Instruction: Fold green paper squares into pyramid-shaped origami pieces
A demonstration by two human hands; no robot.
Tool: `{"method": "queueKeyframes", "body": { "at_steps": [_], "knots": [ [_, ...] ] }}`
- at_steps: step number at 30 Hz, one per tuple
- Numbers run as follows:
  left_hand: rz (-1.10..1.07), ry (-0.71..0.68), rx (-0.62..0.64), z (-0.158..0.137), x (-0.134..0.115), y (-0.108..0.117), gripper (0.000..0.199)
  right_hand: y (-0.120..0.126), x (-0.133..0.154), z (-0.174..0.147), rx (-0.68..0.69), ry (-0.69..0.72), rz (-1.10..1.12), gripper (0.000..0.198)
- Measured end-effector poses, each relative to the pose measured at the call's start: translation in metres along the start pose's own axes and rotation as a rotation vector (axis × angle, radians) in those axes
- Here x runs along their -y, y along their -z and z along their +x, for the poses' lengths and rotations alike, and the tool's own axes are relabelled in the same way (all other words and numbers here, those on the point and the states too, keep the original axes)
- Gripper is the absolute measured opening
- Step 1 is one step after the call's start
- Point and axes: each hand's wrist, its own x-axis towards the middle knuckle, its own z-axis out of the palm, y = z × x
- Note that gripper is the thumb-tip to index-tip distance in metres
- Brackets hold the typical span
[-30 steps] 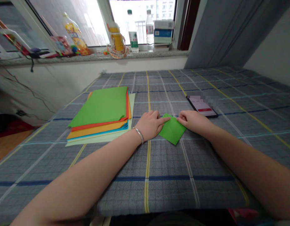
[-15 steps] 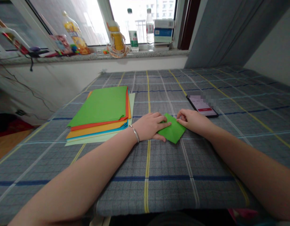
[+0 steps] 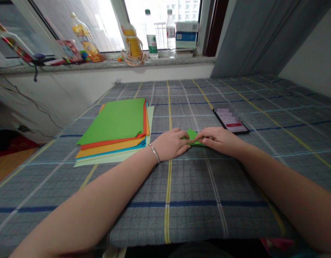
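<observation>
A small folded green paper (image 3: 192, 135) lies on the grey plaid cloth (image 3: 186, 186), mostly covered by my hands. My left hand (image 3: 169, 144) rests on its left part, a bracelet on the wrist. My right hand (image 3: 217, 139) lies flat over its right part, fingertips meeting those of the left hand. Only a narrow green strip shows between the fingers.
A stack of coloured paper sheets (image 3: 115, 129), green on top, lies to the left. A phone (image 3: 231, 121) with its screen lit lies just beyond my right hand. Bottles (image 3: 151, 35) and boxes (image 3: 185, 36) stand on the window sill.
The green paper showed as a wide square before; now both hands have closed over it and it appears folded smaller. My right hand slid left toward my left hand.
</observation>
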Motion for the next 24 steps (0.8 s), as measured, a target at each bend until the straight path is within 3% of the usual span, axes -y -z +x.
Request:
{"method": "queueKeyframes", "body": {
  "at_steps": [5, 11, 19, 24],
  "knots": [
    [-0.144, 0.066, -0.056, -0.001, 0.003, -0.002, 0.038, -0.003, 0.0, 0.0, 0.065, -0.038, -0.146, 0.025],
    [-0.236, 0.122, -0.104, 0.0, 0.006, -0.008, 0.04, -0.009, -0.004, 0.004, 0.027, -0.029, -0.163, 0.021],
    [-0.405, 0.061, -0.141, -0.004, 0.016, -0.012, 0.029, -0.008, -0.014, 0.003, 0.056, 0.014, 0.019, 0.02],
    [-0.477, 0.065, -0.062, -0.006, 0.02, -0.01, 0.023, -0.006, -0.013, 0.004, 0.101, 0.0, 0.114, 0.036]
  ]
}}
